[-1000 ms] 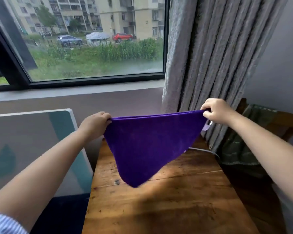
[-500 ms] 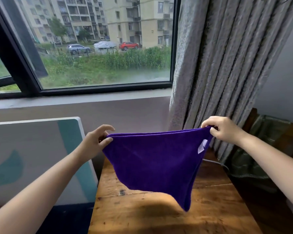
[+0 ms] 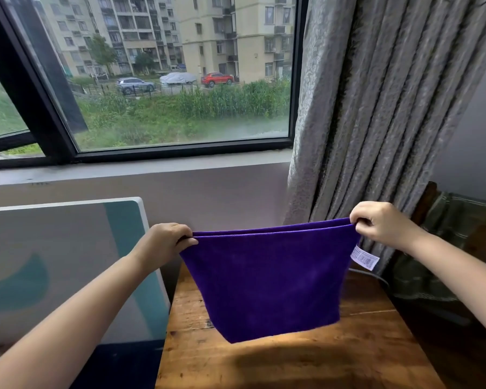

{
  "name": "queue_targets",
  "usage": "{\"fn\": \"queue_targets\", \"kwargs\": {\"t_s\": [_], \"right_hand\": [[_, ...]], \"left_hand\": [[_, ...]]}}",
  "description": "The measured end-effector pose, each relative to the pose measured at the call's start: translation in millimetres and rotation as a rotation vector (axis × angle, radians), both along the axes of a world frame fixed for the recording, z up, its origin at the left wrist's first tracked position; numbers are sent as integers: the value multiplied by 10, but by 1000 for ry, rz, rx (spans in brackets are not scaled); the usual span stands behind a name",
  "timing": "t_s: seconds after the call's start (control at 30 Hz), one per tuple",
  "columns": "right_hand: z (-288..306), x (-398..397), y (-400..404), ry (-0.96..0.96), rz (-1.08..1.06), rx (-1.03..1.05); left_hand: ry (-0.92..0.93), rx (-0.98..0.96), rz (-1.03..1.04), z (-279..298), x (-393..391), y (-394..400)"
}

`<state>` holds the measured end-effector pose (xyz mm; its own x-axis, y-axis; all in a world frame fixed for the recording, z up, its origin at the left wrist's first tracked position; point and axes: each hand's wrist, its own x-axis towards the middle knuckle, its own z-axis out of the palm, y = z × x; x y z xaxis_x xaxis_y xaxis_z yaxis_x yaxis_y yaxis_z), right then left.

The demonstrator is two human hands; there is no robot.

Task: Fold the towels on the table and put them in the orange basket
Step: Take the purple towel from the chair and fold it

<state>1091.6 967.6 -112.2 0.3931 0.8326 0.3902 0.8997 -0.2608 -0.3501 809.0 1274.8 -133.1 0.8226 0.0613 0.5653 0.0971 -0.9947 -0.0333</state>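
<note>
Left fingers (image 3: pixel 186 240) pinch the towel's (image 3: pixel 267 279) top-left corner, thumb near side, two layers caught together. Right fingers (image 3: pixel 361 223) pinch the top-right corner the same way, both edges visible running side by side between the grips. Left hand (image 3: pixel 163 242) sits a little lower and nearer than right hand (image 3: pixel 382 224), so the top edge slopes slightly up to the right.

Towel: purple, doubled over, hanging in the air above the far part of the worktop (image 3: pixel 264 363). Bottom fold hangs clear of the wood, lower at the left than at the right. White label (image 3: pixel 364 258) sticks out at the right edge, just below the right hand.

Orange basket: not in view. No other towels visible.

Judgement: first fold made, next fold pending. To do it well, level the two hands so the bottom hangs even, keep both layers pinched tight so the back one does not slip, and hold the top edge taut. Lowering the bottom fold onto the worktop first would steady the cloth for the second fold. Tucking the label inside would look neater.
</note>
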Motion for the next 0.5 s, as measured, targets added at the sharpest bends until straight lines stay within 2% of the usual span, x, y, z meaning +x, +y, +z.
{"fn": "queue_targets", "kwargs": {"t_s": [0.17, 0.23, 0.37, 0.5], "right_hand": [[0, -45, 3, 20, -76, 74], [5, -54, -16, 80, -119, 25], [-13, -66, -34, 124, -65, -110], [-26, -36, -47, 119, -66, -157]], "left_hand": [[-24, 83, 17, -21, -11, 35], [-72, 107, 24, -34, -21, 48], [-110, 156, 41, -59, -20, 50], [-119, 101, 7, -68, -18, 32]]}}
